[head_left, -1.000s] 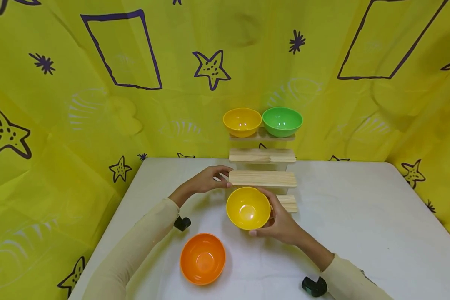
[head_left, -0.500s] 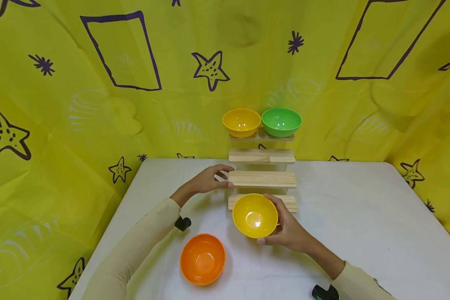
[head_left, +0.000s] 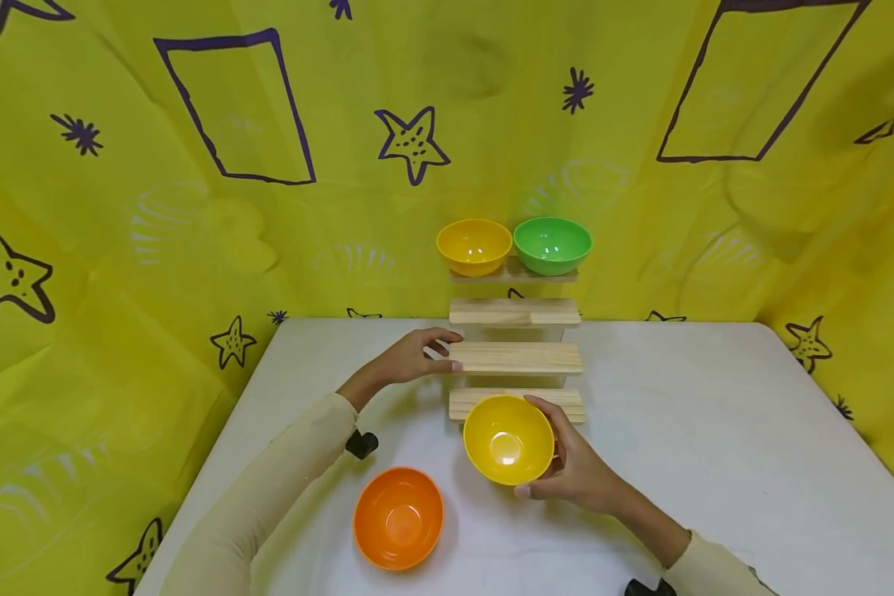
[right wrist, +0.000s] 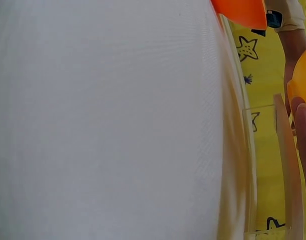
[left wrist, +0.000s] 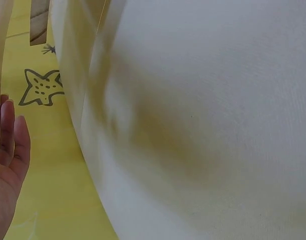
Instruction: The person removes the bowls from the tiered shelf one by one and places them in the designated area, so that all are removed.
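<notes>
My right hand (head_left: pixel 577 468) holds a yellow bowl (head_left: pixel 502 434) by its right side, thumb near the front rim and fingers behind. The bowl is tilted, its inside facing me, in front of the lowest step of a wooden step rack (head_left: pixel 521 358). My left hand (head_left: pixel 411 356) grips the left end of that rack's second step from the bottom, thumb at the front edge and fingers at the back. In the left wrist view, the left fingers (left wrist: pixel 22 142) touch the wood. An orange bowl (head_left: pixel 398 519) rests upright on the table, left of the yellow one.
On the rack's top step stand a yellow-orange bowl (head_left: pixel 474 247) and a green bowl (head_left: pixel 553 246), side by side. The rack is on a white table (head_left: pixel 685 430). Yellow patterned cloth (head_left: pixel 343 223) surrounds the table at the back and sides.
My right hand has drawn the yellow bowl toward me and slightly right, uncovering more of the lowest step. My left hand stays at the rack. The head view has shifted slightly.
</notes>
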### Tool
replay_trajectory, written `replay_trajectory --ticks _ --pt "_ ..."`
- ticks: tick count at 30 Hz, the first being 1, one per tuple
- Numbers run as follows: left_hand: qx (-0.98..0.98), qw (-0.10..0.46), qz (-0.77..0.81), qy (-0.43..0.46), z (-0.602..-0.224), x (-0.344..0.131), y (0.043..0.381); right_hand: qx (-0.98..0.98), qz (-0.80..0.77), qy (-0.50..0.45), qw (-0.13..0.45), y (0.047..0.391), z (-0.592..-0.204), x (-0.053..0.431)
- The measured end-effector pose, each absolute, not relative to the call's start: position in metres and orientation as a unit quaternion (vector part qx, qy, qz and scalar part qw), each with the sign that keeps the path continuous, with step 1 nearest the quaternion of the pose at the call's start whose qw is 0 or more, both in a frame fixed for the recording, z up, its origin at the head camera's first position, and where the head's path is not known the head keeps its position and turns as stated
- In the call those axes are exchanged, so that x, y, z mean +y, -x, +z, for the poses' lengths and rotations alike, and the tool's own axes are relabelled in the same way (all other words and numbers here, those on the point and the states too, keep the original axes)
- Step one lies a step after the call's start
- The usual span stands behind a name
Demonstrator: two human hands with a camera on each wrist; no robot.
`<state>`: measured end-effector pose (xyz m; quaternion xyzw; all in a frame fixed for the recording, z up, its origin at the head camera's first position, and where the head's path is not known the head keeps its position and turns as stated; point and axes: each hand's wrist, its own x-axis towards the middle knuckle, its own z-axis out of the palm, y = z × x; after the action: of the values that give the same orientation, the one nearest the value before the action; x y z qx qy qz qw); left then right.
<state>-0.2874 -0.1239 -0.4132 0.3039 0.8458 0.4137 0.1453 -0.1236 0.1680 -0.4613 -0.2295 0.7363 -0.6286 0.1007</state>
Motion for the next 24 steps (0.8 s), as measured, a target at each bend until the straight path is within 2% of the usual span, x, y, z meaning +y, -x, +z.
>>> replay_trajectory --ticks 24 --pt "0.846 0.156 0.411 -0.302 -0.4141 -0.1257 0.2902 0.717 -0.639 0.251 0.121 0.1146 -0.4644 0.1686"
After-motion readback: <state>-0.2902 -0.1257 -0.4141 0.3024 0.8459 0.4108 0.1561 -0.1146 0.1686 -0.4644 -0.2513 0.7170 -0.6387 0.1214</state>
